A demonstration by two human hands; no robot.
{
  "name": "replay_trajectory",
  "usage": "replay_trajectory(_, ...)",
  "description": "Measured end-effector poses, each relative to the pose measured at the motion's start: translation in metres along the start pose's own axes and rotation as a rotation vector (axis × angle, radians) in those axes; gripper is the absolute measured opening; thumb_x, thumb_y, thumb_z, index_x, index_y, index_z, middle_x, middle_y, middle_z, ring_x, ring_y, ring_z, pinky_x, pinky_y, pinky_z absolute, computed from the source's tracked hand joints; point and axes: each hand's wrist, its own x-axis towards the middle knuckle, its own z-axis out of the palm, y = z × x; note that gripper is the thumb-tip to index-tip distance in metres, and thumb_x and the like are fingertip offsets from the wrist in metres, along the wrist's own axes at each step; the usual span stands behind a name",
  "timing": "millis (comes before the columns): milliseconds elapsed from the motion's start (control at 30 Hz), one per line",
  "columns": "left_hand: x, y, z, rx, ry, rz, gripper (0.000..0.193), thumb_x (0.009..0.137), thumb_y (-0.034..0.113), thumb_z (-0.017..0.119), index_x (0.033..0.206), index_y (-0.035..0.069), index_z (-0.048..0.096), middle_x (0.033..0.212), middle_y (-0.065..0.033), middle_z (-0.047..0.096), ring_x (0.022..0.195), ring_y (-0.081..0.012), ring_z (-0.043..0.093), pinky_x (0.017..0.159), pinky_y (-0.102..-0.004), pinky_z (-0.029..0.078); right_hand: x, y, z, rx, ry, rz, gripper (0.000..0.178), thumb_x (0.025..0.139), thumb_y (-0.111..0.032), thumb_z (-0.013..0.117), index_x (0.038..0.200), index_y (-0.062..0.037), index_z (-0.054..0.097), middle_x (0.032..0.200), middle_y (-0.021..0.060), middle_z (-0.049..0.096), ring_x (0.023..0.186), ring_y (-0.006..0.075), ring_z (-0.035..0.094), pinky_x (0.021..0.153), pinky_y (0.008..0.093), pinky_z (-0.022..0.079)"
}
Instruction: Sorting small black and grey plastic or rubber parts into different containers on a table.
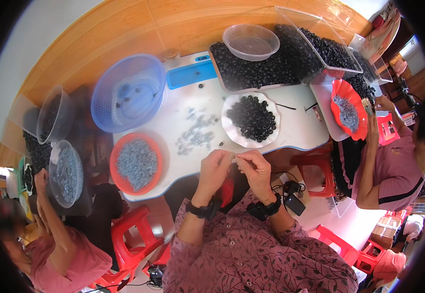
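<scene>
My left hand (215, 172) and my right hand (255, 171) meet in front of the table's near edge, fingertips pinched close together. Between them shows a tiny pale piece (233, 160), too small to name and mostly covered by the fingers. Just beyond my hands, a white wavy-edged plate (228, 131) holds a heap of black ring-shaped parts (254, 117). Small clear bluish pieces (196, 133) lie scattered on the tabletop to the left. More such pieces (137, 163) fill an orange-red bowl (158, 168) near the left front edge.
A blue basket (106, 110) and a blue tray (190, 74) stand farther back. Behind the plate, a large tray (222, 80) of black parts carries a clear bowl (251, 41). Co-workers sit left and right, beside a clear tub (77, 193) and a red dish (337, 90).
</scene>
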Motion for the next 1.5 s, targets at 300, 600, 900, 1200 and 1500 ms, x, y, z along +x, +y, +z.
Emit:
replay_trajectory(300, 0.071, 0.027, 0.036, 0.649, 0.276, 0.617, 0.011, 0.083, 0.014, 0.068, 0.09, 0.006, 0.064, 0.087, -0.012, 0.057, 0.078, -0.032, 0.061, 0.065, -0.0422, 0.049, 0.001, 0.014, -0.012, -0.099, 0.105, 0.023, 0.01, 0.091, -0.004, 0.065, 0.1, -0.0003, 0.067, 0.094, 0.0023, 0.061, 0.075, 0.0078, 0.061, 0.061, 0.0206, 0.05)
replay_trajectory(600, 0.101, 0.022, 0.057, 1.083, 0.224, 0.499, 0.017, 0.081, 0.019, 0.071, 0.09, 0.007, 0.064, 0.092, -0.0118, 0.055, 0.085, -0.0308, 0.061, 0.065, -0.0429, 0.052, 0.003, 0.013, -0.017, -0.096, 0.143, 0.071, 0.01, 0.093, -0.004, 0.063, 0.102, -0.0009, 0.065, 0.093, 0.0016, 0.063, 0.078, 0.0082, 0.063, 0.061, 0.0206, 0.05)
replay_trajectory(900, 0.071, 0.033, 0.037, 0.025, -0.016, 0.161, 0.017, 0.091, 0.006, 0.061, 0.106, -0.001, 0.065, 0.098, -0.0142, 0.065, 0.083, -0.0206, 0.067, 0.069, -0.0318, 0.056, 0.004, 0.013, -0.018, -0.089, 0.159, 0.094, 0.01, 0.093, -0.004, 0.062, 0.102, -0.0016, 0.064, 0.091, 0.001, 0.064, 0.078, 0.0076, 0.063, 0.061, 0.0199, 0.05)
replay_trajectory(1200, 0.004, 0.006, -0.005, -0.885, -0.173, 0.059, 0.027, 0.099, 0.004, 0.05, 0.124, -0.006, 0.056, 0.107, -0.0169, 0.066, 0.086, -0.0209, 0.068, 0.08, -0.0335, 0.059, 0.002, 0.008, -0.004, -0.063, 0.134, 0.064, 0.01, 0.09, -0.001, 0.066, 0.1, 0.0001, 0.065, 0.089, 0.0026, 0.063, 0.073, 0.0061, 0.06, 0.061, 0.0204, 0.049)
replay_trajectory(1500, -0.032, -0.016, -0.018, -1.084, -0.149, 0.052, 0.028, 0.099, 0.006, 0.05, 0.124, -0.006, 0.056, 0.114, -0.0179, 0.064, 0.094, -0.0204, 0.067, 0.084, -0.0324, 0.058, -0.004, -0.003, 0.008, -0.051, 0.01, 0.044, 0.012, 0.091, -0.003, 0.065, 0.103, -0.0002, 0.067, 0.097, 0.0031, 0.062, 0.077, 0.0088, 0.063, 0.061, 0.0201, 0.05)
